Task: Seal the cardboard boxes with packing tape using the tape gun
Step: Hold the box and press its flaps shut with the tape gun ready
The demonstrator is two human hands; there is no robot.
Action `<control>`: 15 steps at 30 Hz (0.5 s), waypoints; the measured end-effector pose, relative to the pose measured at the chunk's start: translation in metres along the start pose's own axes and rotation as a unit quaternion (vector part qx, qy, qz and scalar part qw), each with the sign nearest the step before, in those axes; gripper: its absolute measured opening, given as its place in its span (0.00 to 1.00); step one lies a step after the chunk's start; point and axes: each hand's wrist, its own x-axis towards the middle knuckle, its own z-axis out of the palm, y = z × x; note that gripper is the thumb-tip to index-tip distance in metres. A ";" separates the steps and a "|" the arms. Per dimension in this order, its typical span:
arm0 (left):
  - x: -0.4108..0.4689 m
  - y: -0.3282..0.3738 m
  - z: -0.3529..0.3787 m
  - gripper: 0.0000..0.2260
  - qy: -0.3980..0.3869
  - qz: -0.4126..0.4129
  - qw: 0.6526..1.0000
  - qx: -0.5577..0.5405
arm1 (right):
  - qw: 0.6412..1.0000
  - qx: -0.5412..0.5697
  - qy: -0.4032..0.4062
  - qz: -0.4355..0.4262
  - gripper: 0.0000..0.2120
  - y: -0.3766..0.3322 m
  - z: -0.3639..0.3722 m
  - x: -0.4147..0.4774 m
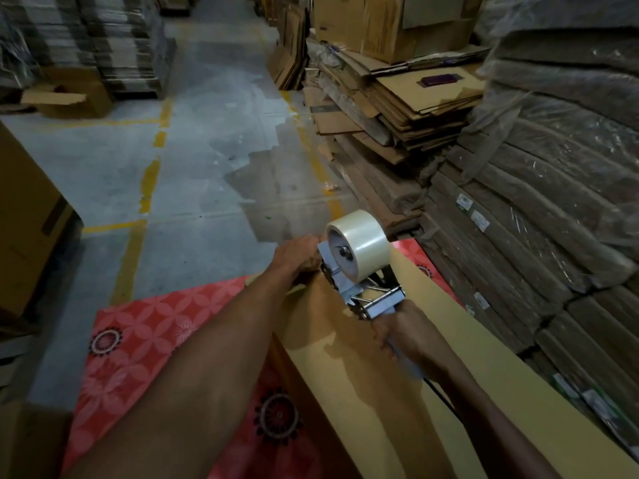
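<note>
The tape gun (359,271) is gripped by curled right hand (404,337) fingers at the cardboard box (332,382) end, left hand (297,257) fingers hidden; a straight pull-back seems needed.

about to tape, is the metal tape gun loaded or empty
Loaded: a clear tape roll sits on the spool of the metal tape gun.

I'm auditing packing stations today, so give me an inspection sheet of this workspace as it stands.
Surface: red patterned mat on concrete floor, under the cardboard box.
Job's things: tape gun with clear tape roll on the box top near its far end.
Clutter: loose flattened cardboard beside the aisle.
Hands: right hand grips the tape gun handle; left hand rests at the box's far end, fingers hidden.
Cables: dark cord by right wrist, kind unclear.
Surroundings: wrapped cardboard bundles right, stacks left.
</note>
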 end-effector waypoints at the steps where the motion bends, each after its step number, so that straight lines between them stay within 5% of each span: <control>1: -0.001 0.000 0.001 0.22 -0.002 -0.010 1.000 -0.001 | 1.000 -0.026 0.001 -0.006 0.04 -0.001 -0.001 -0.003; 4: -0.006 0.003 0.002 0.27 -0.016 -0.024 0.999 0.022 | 0.992 -0.121 -0.025 -0.017 0.13 0.002 -0.015 -0.017; 9: -0.026 0.024 -0.002 0.25 0.025 -0.087 0.995 0.047 | 0.991 -0.130 0.000 0.039 0.14 0.047 -0.038 -0.065; 11: -0.035 0.038 0.007 0.23 0.096 -0.103 0.982 0.124 | 0.995 -0.085 0.012 0.056 0.12 0.057 -0.039 -0.076; 13: -0.052 0.051 0.025 0.24 0.188 -0.110 0.972 0.084 | 0.996 -0.079 0.009 0.041 0.14 0.058 -0.040 -0.081; 15: -0.068 0.059 0.043 0.28 0.187 -0.079 0.977 0.070 | 0.995 -0.094 0.005 0.021 0.12 0.056 -0.041 -0.082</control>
